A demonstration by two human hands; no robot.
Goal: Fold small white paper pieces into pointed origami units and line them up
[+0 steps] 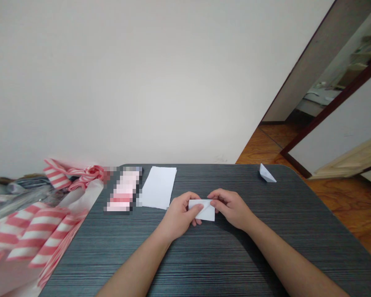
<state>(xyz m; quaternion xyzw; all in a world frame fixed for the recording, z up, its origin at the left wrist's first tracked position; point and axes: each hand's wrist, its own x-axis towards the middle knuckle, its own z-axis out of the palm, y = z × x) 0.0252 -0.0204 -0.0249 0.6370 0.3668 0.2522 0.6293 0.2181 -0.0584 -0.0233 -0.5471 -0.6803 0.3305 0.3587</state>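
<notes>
A small piece of folded white paper (207,212) is held between my two hands above the dark table. My left hand (183,212) grips its left side, thumb lying across the front and fingers behind. At its upper right corner, my right hand (230,206) pinches the edge between thumb and fingers. A slanting crease or flap shows on the paper's face. Behind my left hand lies a stack of white paper sheets (159,186). On the far right of the table sits a folded white paper boat (267,174).
The dark wood-grain table (179,272) stands against a pale wall (160,82). Left of the sheets is a blurred-out pinkish rectangular object (125,189). Red-and-white striped cloth (46,227) heaps beside the table's left edge. A doorway and wooden floor (336,194) are at the right.
</notes>
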